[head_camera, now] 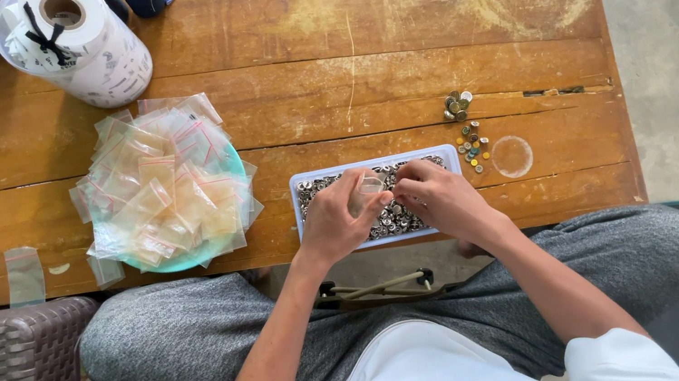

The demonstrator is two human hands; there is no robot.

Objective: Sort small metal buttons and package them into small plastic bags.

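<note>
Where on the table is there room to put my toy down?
Bare wood lies beyond the tray, between the tape roll and the table's far right corner. It is crowded around the bag pile and the loose buttons.

We wear a white short-sleeved shirt whose sleeves end above the elbows, grey heathered trousers over both legs, and nothing on either forearm, with no rings, watch or gloves showing.

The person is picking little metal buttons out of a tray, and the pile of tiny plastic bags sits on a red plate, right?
Not quite: the head view shows the pile of tiny plastic bags on a turquoise plate, not red. Both hands are over the tray of metal buttons.
</note>
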